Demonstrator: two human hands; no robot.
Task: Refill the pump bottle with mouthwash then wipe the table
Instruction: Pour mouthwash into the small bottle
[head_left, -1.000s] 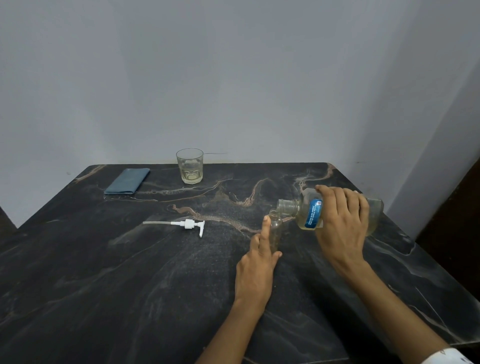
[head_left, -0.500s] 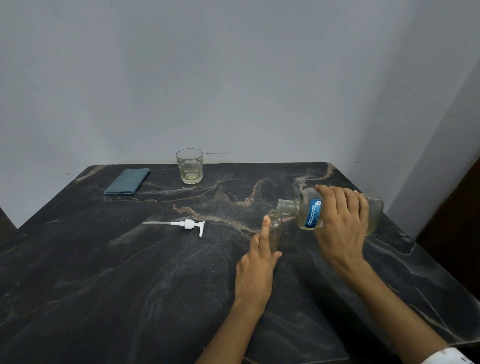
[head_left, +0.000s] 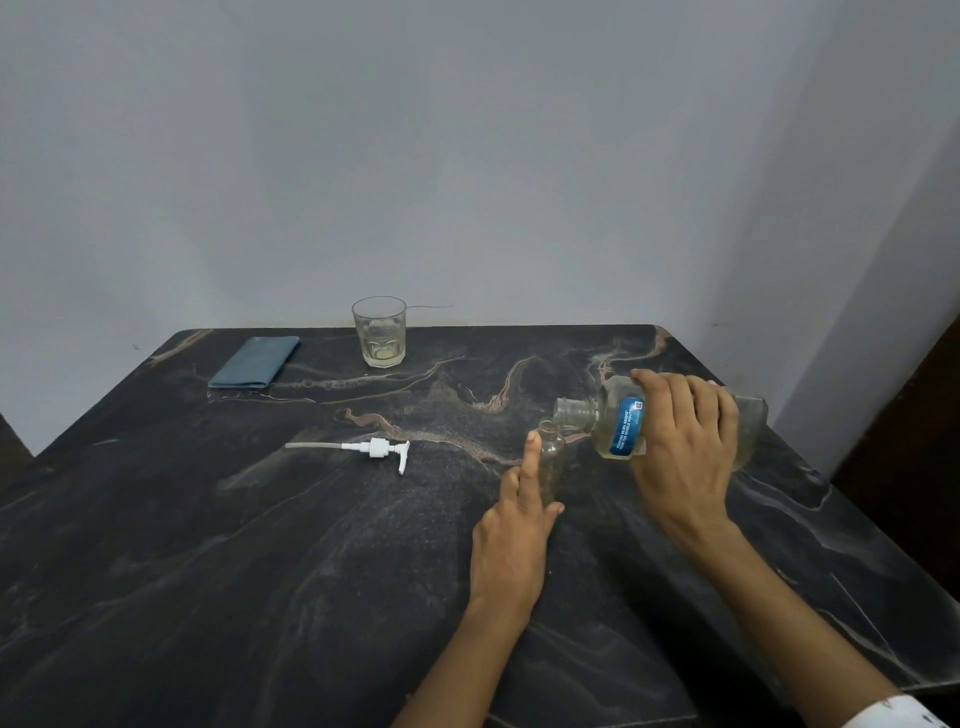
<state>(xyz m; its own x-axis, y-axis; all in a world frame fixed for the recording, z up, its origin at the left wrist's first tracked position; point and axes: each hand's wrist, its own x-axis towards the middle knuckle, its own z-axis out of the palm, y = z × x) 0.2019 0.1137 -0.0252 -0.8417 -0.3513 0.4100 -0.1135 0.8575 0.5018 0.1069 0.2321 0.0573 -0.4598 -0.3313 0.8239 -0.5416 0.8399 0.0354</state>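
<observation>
Mouthwash bottle (head_left: 618, 428) tipped over pump bottle (head_left: 551, 460) mouth (right hand (head_left: 685, 441) gripped it); left hand (head_left: 511, 540) grip held pump bottle upright.

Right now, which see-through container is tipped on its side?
The big mouthwash bottle with the blue label, held by the right hand; the small bottle and glass stand upright.

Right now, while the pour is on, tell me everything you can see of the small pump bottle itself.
The pump bottle is small, clear and looks like plastic or glass. It stands upright on the dark marble table, its neck open. The white pump head lies apart on the table, off to its left. The left hand holds it, index finger up its side. The tilted mouthwash bottle in the right hand has its mouth at the neck. Its fill level is unclear.
</observation>
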